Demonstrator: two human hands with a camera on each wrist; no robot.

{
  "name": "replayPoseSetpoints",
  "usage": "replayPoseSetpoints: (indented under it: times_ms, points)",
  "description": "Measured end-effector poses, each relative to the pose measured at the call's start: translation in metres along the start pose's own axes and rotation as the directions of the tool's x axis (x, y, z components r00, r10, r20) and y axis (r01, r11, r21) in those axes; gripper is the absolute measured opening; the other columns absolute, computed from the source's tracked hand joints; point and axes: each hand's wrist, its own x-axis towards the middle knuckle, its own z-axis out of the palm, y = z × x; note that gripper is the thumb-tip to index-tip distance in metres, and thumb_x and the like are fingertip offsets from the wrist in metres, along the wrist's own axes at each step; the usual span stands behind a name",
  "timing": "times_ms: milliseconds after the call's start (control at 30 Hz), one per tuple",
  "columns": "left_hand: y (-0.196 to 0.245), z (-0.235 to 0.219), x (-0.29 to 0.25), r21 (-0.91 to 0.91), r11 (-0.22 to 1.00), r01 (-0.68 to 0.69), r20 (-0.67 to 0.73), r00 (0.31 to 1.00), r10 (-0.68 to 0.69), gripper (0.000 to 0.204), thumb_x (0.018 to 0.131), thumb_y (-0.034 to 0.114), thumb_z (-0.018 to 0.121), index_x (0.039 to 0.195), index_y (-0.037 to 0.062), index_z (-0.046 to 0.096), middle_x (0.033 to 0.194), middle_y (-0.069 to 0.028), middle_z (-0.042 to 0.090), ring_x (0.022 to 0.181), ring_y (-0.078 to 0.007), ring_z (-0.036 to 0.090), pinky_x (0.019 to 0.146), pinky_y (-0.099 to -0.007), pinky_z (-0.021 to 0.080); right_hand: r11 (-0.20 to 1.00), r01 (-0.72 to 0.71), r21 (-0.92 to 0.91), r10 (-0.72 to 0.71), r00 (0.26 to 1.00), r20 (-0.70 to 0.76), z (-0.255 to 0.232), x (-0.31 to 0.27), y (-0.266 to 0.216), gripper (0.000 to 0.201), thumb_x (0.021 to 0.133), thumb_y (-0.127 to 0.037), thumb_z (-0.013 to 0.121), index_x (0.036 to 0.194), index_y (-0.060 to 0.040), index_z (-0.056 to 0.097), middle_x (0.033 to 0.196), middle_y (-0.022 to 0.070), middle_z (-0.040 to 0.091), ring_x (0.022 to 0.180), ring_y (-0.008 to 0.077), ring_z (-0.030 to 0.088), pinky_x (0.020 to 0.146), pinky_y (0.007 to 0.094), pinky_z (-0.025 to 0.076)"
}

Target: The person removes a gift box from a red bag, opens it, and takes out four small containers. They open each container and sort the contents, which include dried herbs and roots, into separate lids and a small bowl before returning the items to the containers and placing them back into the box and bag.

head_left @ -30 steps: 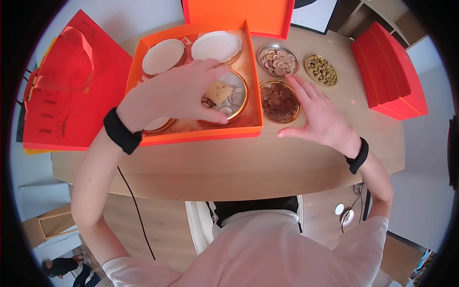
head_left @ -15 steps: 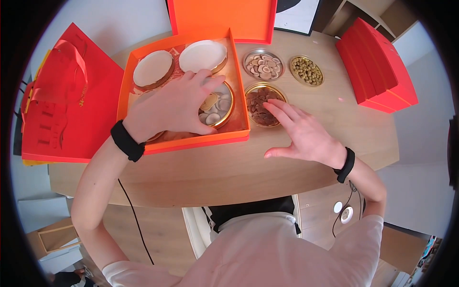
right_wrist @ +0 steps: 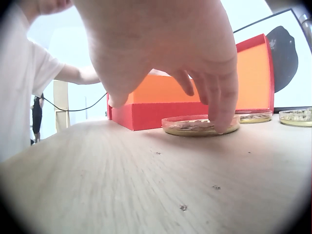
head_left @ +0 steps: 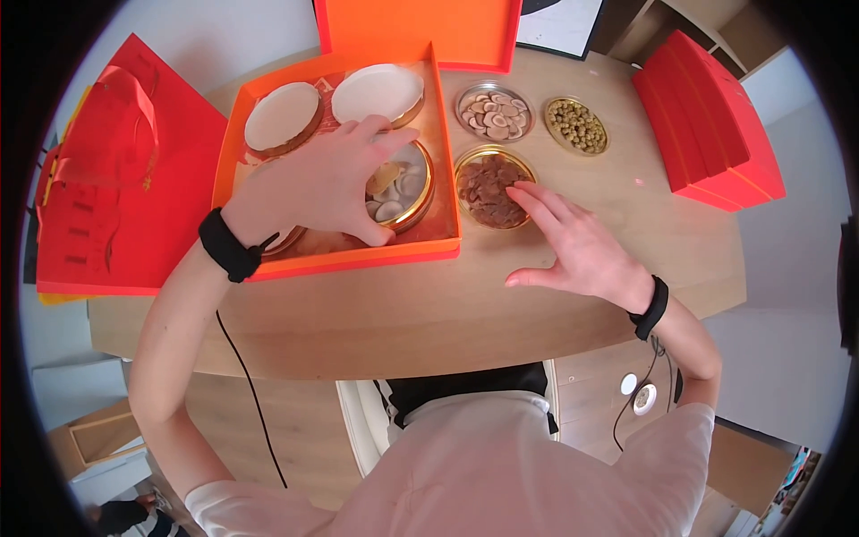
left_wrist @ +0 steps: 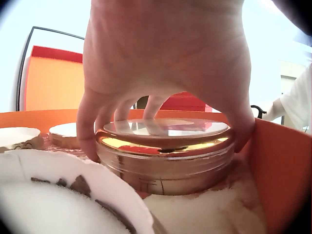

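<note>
Inside the orange box (head_left: pixel 353 258) my left hand (head_left: pixel 313 183) grips a round clear jar (head_left: pixel 410 183) with a gold-rimmed lid, at the near right corner. In the left wrist view the fingers lie along one side of the jar (left_wrist: pixel 165 170) and the thumb along the other. Pale round pieces and a gold label show through its lid. To the right of the box, my right hand (head_left: pixel 582 242) reaches over a gold-rimmed dish of dark brown dried slices (head_left: pixel 488 192). Its fingertips are at the dish's right side, with the thumb stretched apart.
White round containers (head_left: pixel 282 116) fill other places in the box. Behind the brown slices stand a dish of pale slices (head_left: pixel 495 114) and one of greenish buds (head_left: pixel 577 127). A red box (head_left: pixel 707 125) stands right, a red gift bag (head_left: pixel 116 224) left, an orange lid (head_left: pixel 420 27) behind.
My left fingers have drawn in around the jar. My right fingers have come down closer over the brown slices. The head view has shifted a little.
</note>
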Motion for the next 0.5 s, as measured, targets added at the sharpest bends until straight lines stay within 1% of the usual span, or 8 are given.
replayPoseSetpoints:
  times_ms: [33,133,233,333,433,500]
  points:
    - [0.002,-0.001,0.001,-0.014,1.000,0.017,0.018,1.000,-0.017,0.103,0.060,0.032,0.088,0.150,0.0096,0.043,0.145,-0.0149,0.046,0.127,-0.0357,0.053,0.103,-0.0415,0.050,1.000,0.004,-0.002,-0.004,1.000,-0.002,0.000,0.000,0.000,0.099,0.081,-0.062,0.078,0.150,-0.0005,0.042,0.146,0.0225,0.050,0.126,0.0435,0.057,0.101,0.0480,0.052]
    - [0.003,0.000,0.001,0.009,1.000,-0.004,-0.014,1.000,0.004,0.100,0.061,0.031,0.086,0.148,0.0077,0.044,0.143,-0.0143,0.047,0.126,-0.0351,0.053,0.101,-0.0414,0.051,1.000,0.008,0.014,-0.008,1.000,-0.023,0.002,0.001,-0.001,0.099,0.080,-0.062,0.078,0.149,-0.0007,0.042,0.147,0.0222,0.050,0.125,0.0432,0.058,0.101,0.0479,0.052]
    - [0.008,-0.012,0.002,-0.043,0.997,0.067,0.091,0.994,-0.062,0.099,0.064,0.032,0.086,0.150,0.0079,0.042,0.142,-0.0140,0.047,0.125,-0.0345,0.054,0.101,-0.0406,0.051,0.999,-0.013,0.036,0.013,1.000,-0.009,0.002,0.001,0.000,0.098,0.079,-0.053,0.083,0.153,-0.0042,0.040,0.150,0.0196,0.048,0.131,0.0418,0.054,0.106,0.0475,0.049]
    - [0.000,-0.014,-0.003,-0.089,0.995,0.054,0.071,0.996,-0.048,0.098,0.068,0.036,0.086,0.152,0.0099,0.041,0.142,-0.0133,0.048,0.124,-0.0332,0.055,0.100,-0.0401,0.051,0.998,0.064,0.017,-0.062,0.991,-0.121,0.001,0.004,0.002,0.082,0.085,-0.050,0.079,0.144,-0.0006,0.050,0.137,0.0216,0.059,0.119,0.0410,0.062,0.098,0.0462,0.053]
    - [-0.005,-0.017,-0.016,-0.152,0.988,0.041,-0.053,0.997,-0.049,0.098,0.073,0.034,0.086,0.155,0.0109,0.039,0.142,-0.0132,0.048,0.123,-0.0311,0.056,0.101,-0.0402,0.050,0.990,0.075,0.121,-0.048,0.976,-0.214,-0.010,0.013,0.000,0.059,0.090,-0.038,0.077,0.132,-0.0008,0.060,0.122,0.0195,0.067,0.109,0.0385,0.066,0.091,0.0448,0.056]
    - [-0.004,-0.024,-0.027,-0.200,0.975,0.098,-0.083,0.990,-0.117,0.100,0.074,0.029,0.087,0.158,0.0114,0.035,0.144,-0.0134,0.047,0.126,-0.0307,0.054,0.104,-0.0407,0.049,0.988,0.072,0.137,-0.039,0.974,-0.225,-0.019,0.026,-0.005,0.045,0.091,-0.032,0.076,0.122,-0.0014,0.065,0.113,0.0174,0.070,0.103,0.0366,0.068,0.085,0.0446,0.056]
